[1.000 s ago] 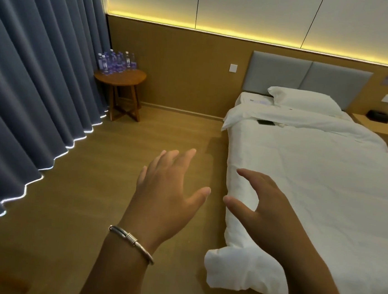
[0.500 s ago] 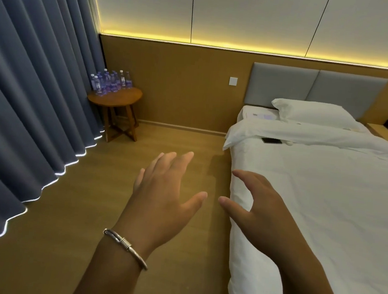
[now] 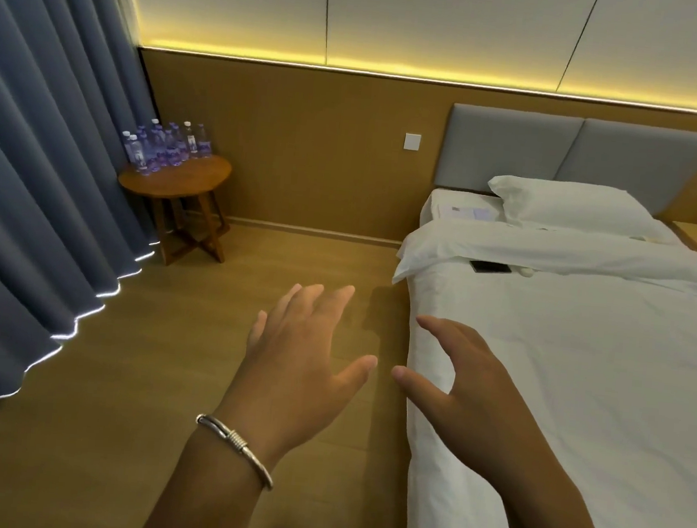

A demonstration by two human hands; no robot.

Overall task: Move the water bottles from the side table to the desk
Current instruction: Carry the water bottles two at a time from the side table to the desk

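Nearest to us, the left hand (image 3: 303, 366) and the right hand (image 3: 471, 386) are raised side by side over the floor, palms down, fingers spread and relaxed, holding nothing. The left wrist carries a silver wire bangle (image 3: 235, 448). The two thumbs nearly meet between the hands but do not touch.

The right hand hangs over the near edge of the white-sheeted bed (image 3: 583, 371); contact with the sheet cannot be confirmed. On the bed farther up lies a flat black phone-like slab (image 3: 490, 267), beside the turned-down duvet fold.

To the left, the pleated blue-grey curtain (image 3: 26, 190) runs along the tan wood-look floor (image 3: 115, 369), light leaking under its hem.

Farthest, in the corner where curtain meets panelled wall, stands the round brown wooden bench (image 3: 176, 181) on crossed legs. The clear plastic water bottles with purple labels (image 3: 166, 148) stand upright in a tight cluster toward its rear, near the curtain. Exact count is not readable. The desk is not in view.

Judgement: the step in hand is the approach; no bottle is moved yet. To do it well, we keep to the open floor strip between curtain and bed and stop squarely in front of the bench. We take the front bottles first, one per hand, gripped round the body, so that packed neighbours do not topple.
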